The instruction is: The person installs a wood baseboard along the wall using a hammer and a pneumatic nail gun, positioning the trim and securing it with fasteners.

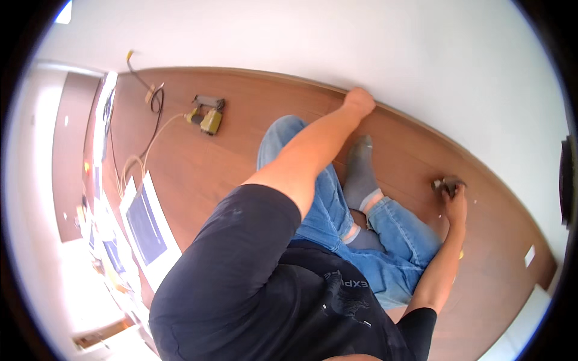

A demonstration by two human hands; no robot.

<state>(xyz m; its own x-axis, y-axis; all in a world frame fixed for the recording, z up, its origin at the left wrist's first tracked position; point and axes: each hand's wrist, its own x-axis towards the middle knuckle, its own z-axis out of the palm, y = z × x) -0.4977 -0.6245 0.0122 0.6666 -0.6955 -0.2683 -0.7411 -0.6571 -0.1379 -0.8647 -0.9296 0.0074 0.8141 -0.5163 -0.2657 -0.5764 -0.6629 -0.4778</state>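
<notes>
My left hand [361, 102] is closed at the thin wooden baseboard [409, 112] along the foot of the white wall [421, 54]; what, if anything, is inside its fingers is hidden. My right hand [455, 203] grips a dark metal tool [448, 186], possibly a hammer, low over the wood-look floor [457, 240], right of my grey-socked foot [360, 174]. My bent legs in jeans [397, 234] lie between my forearms.
A yellow-green nail gun [209, 120] with a hose lies at upper left near dark cables [156, 99]. A white-bordered panel [147, 228] is at left, beside a bright doorway. A small white rectangle [530, 256] lies at right.
</notes>
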